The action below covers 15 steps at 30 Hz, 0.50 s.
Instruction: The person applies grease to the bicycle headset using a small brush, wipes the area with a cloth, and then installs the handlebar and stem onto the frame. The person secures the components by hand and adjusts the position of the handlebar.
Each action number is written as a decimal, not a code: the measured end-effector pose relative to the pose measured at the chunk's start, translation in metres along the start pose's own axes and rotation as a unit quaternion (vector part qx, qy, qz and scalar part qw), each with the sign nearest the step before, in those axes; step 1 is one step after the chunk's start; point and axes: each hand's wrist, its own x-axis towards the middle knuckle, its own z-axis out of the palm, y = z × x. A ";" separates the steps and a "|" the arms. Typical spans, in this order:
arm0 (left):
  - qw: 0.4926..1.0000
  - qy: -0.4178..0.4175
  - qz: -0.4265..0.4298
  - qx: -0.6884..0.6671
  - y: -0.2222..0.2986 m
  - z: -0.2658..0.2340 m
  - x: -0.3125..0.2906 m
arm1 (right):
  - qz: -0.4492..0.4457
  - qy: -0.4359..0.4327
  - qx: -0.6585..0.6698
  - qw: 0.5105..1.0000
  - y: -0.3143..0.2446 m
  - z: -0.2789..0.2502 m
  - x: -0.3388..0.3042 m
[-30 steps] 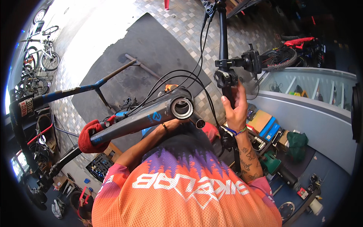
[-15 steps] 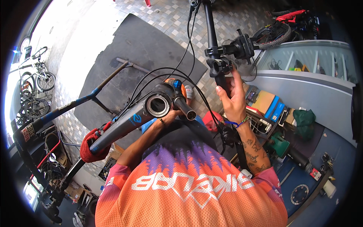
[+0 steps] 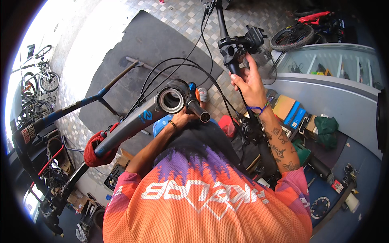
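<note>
My right hand [image 3: 252, 83] is closed around a black bicycle handlebar [image 3: 221, 25], just below its stem clamp [image 3: 230, 50], with the index finger stretched up along the clamp. A black bracket-like mount [image 3: 253, 39] is fixed to the bar beside the stem. My left hand [image 3: 184, 118] wraps round a dark fork steerer tube [image 3: 198, 110], its fingers partly hidden behind it. Right beside that tube is the open head tube [image 3: 171, 100] of a grey bike frame [image 3: 131, 126]. Black cables [image 3: 190, 60] loop from the handlebar past the frame.
A red cloth [image 3: 96, 150] wraps the frame where a stand holds it. Another frame [image 3: 83, 108] stands at left over a dark mat [image 3: 162, 44]. Boxes [image 3: 283, 106] and tools crowd the bench at right, below a glass case [image 3: 324, 60]. Parked bikes [image 3: 44, 81] line the far left.
My right hand and the handlebar have risen slightly, away from my body. The steerer tube has shifted a little relative to the head tube, and more of my left hand shows.
</note>
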 end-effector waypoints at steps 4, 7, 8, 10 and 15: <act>0.999 -0.005 -0.023 0.038 0.010 -0.004 -0.011 | 0.048 -0.049 0.075 0.995 0.002 -0.015 0.024; 0.999 -0.034 -0.029 0.020 0.007 -0.011 -0.014 | 0.105 -0.140 0.114 0.978 -0.012 -0.033 0.040; 0.999 -0.025 -0.022 0.013 0.003 -0.013 -0.016 | 0.120 -0.185 0.122 0.968 -0.014 -0.037 0.052; 0.999 -0.029 -0.012 0.010 0.002 -0.015 -0.015 | 0.174 -0.222 0.294 0.913 -0.009 -0.055 0.062; 0.999 -0.035 0.014 0.002 -0.012 -0.025 -0.015 | 0.020 -0.271 0.398 0.876 0.001 -0.054 0.056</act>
